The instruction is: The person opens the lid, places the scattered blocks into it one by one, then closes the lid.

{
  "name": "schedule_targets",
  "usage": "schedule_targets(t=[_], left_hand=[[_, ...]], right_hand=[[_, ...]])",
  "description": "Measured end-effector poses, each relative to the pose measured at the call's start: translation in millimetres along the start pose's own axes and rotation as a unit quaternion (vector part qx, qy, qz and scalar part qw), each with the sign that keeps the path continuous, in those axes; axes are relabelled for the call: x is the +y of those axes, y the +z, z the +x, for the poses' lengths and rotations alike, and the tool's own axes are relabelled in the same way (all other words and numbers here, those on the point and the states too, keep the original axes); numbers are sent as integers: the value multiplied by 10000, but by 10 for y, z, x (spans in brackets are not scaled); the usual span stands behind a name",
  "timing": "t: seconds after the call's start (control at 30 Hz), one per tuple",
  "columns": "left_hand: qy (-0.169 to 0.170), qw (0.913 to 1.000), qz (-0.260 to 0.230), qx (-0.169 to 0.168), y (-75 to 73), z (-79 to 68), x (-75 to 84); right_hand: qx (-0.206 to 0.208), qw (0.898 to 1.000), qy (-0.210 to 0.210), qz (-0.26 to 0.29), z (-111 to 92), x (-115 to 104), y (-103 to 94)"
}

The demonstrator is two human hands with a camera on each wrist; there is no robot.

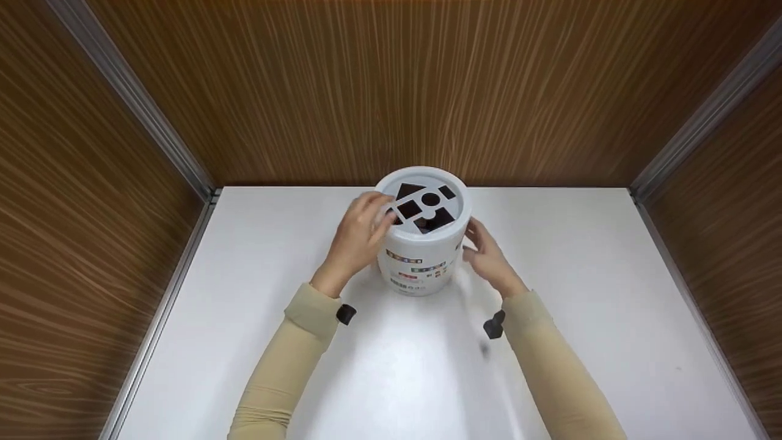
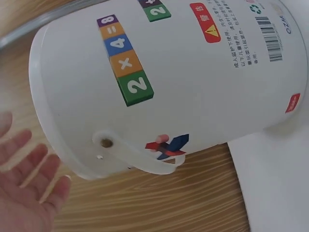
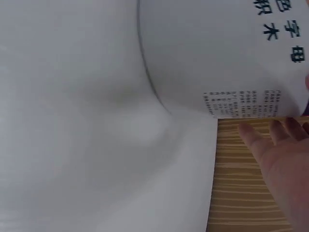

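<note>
A white toy bucket [image 1: 418, 256] stands upright at the back middle of the table. Its lid [image 1: 441, 183] has dark cut-out shapes: a triangle, squares, a circle and others. My left hand [image 1: 361, 229] is at the left of the rim, fingers loosely spread over the lid's edge. In the left wrist view, these fingers [image 2: 36, 166] lie just off the rim, near the bucket's white handle [image 2: 140, 157]. Beside the bucket's right wall is my right hand [image 1: 489, 256], its fingers relaxed and reaching along the side. Printed number blocks [image 2: 125, 63] and small text show on the wall.
The white table [image 1: 256, 256] ends at a brown wood-grain back wall [image 1: 421, 85], close behind the bucket. Wood-grain side panels [image 1: 79, 214] with metal edging flank the table. Both wrists carry small black devices [image 1: 346, 314].
</note>
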State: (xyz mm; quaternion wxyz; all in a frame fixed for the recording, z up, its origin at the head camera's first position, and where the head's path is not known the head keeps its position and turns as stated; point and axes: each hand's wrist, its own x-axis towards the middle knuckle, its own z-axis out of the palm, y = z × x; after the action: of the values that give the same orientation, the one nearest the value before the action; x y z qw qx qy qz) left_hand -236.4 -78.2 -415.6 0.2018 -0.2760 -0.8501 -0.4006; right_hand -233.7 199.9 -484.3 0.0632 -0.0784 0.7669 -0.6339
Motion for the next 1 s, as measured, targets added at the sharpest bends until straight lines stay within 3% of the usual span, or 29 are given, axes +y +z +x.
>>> schedule_targets(t=[0.07, 0.17, 0.37, 0.5, 0.6, 0.8, 1.0], left_hand=[[-548, 9974, -391, 273, -30, 8, -85], [-1291, 9867, -876, 463, -61, 12, -202], [-2049, 9663, -1532, 280, -37, 49, -285], [-2297, 9564, -1800, 137, 26, 93, -261], [-2387, 9538, -1822, 74, 92, 126, -249], [-2374, 9607, -1439, 31, 191, 175, -258], [-2307, 9681, -973, -127, 215, 177, -253]], right_hand=[[264, 9989, -231, 320, 0, -140, -14], [527, 9955, -498, 608, 1, -343, -24], [476, 9958, -720, 298, 50, -646, -11], [416, 9972, -579, -203, 111, -786, 0], [401, 9971, -413, -499, 184, -813, -16], [264, 9961, -146, -829, 383, -618, -100], [369, 9923, -191, -1165, 403, -533, -121]])
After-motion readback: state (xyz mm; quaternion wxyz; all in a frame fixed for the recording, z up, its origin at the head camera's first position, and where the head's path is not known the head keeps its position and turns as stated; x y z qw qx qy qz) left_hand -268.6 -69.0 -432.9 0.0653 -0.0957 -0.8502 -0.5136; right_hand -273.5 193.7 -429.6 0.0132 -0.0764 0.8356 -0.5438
